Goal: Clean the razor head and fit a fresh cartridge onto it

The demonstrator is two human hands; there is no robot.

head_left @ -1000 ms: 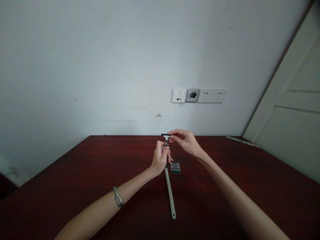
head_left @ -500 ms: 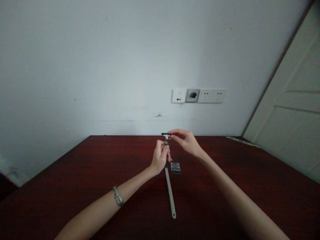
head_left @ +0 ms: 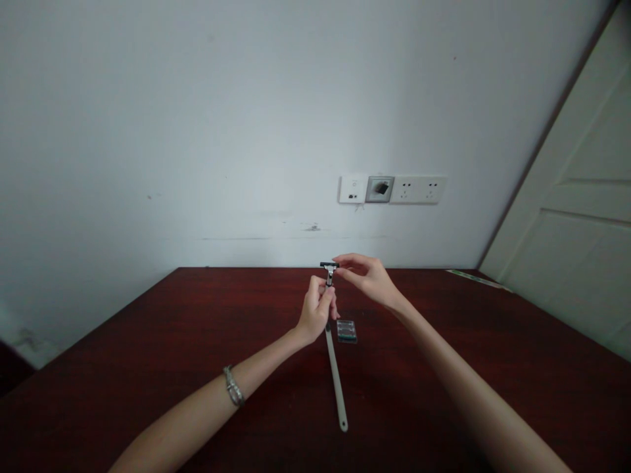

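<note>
My left hand (head_left: 313,309) is closed around the handle of a razor (head_left: 330,276), its dark crosswise head up and its silver neck showing above my fingers. The thumb and fingertips of my right hand (head_left: 367,277) pinch the right end of the razor's head. Below my left hand a long pale stick (head_left: 337,384) with a hole at its near end runs toward me; my hand hides whether it joins the razor. Just right of the stick a small clear plastic case (head_left: 346,331) lies on the table.
The dark red wooden table (head_left: 197,315) meets a white wall (head_left: 246,131) at its back edge. Sockets and switches (head_left: 417,190) are on the wall. A narrow light strip (head_left: 478,280) lies at the back right, near a pale door (head_left: 582,217).
The razor's head has shifted very slightly to the right. Both hands keep their hold, and the stick and case lie as before.
</note>
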